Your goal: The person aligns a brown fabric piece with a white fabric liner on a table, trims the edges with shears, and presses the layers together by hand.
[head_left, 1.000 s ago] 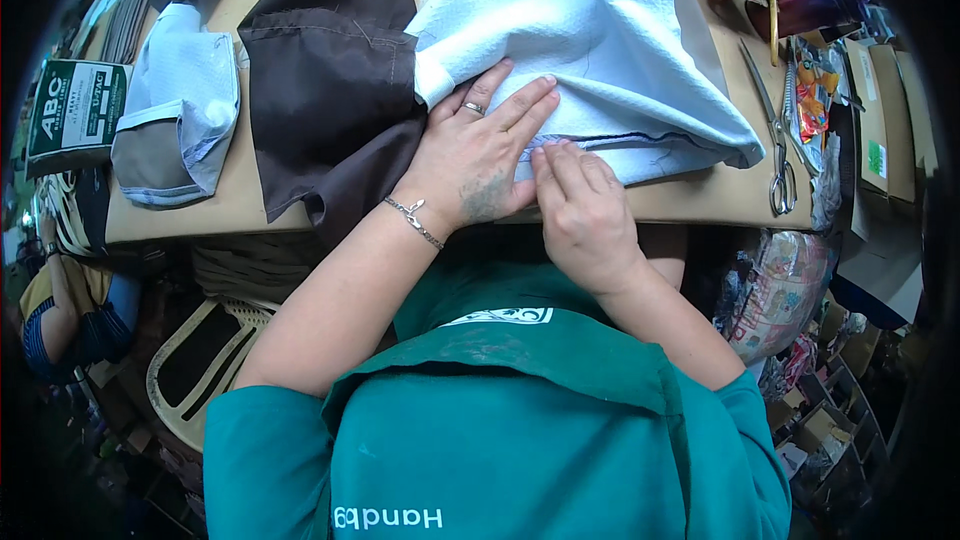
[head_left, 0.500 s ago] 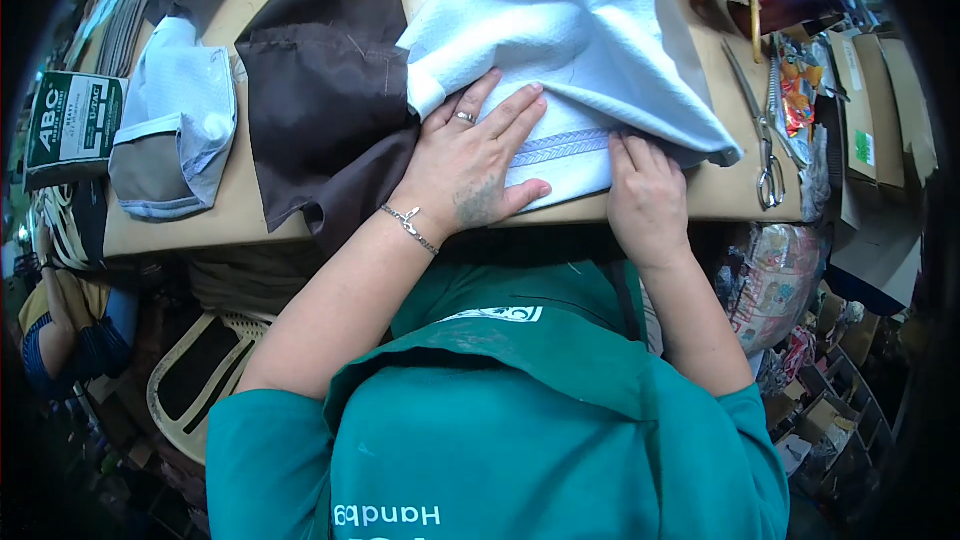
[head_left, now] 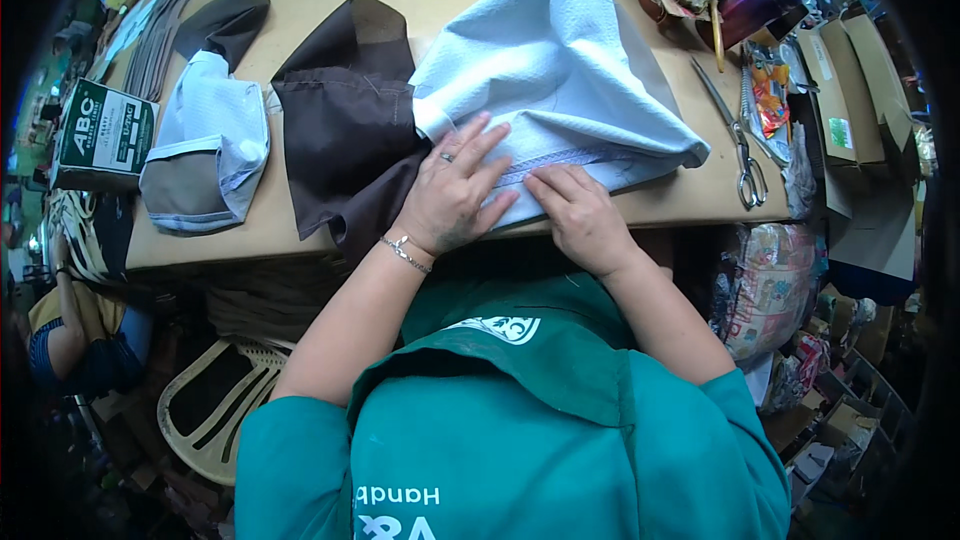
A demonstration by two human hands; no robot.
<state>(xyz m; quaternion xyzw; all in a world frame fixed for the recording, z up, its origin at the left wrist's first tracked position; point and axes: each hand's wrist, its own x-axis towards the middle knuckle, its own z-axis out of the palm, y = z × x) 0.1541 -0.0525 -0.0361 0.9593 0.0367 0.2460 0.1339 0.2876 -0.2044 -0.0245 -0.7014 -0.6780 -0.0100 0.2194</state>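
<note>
1. Key relation. The raised band (head_left: 575,154) on the pale-blue textured piece (head_left: 545,65) lies at 1 to 2 o'clock from the fingertips of the right hand (head_left: 583,212), which rest at its near edge. Its long axis runs nearly level, from just below 9 o'clock to just above 3 o'clock. The right hand is the nearer; the left hand (head_left: 450,190) lies off the band's 9 o'clock end.

2. Fingers. Left: spread, palm down on the piece, thumb set apart. Right: bent and drawn close together, tips down on the piece; whether they pinch an edge cannot be told.

3. Position. The pale-blue piece lies on the table (head_left: 650,208), at 12 to 1 o'clock from the hands, one corner peaked at its 12 o'clock side.

4. Count, from the left hand: one dark brown cloth (head_left: 345,120) at 10 o'clock, meeting the piece; one smaller pale item (head_left: 215,105) between 9 and 10; one green-and-white box (head_left: 108,128) just past 9.

5. Count, from the right hand: one pair of scissors (head_left: 739,135) at 2 o'clock; one purple bottle (head_left: 765,2) between 1 and 2.
</note>
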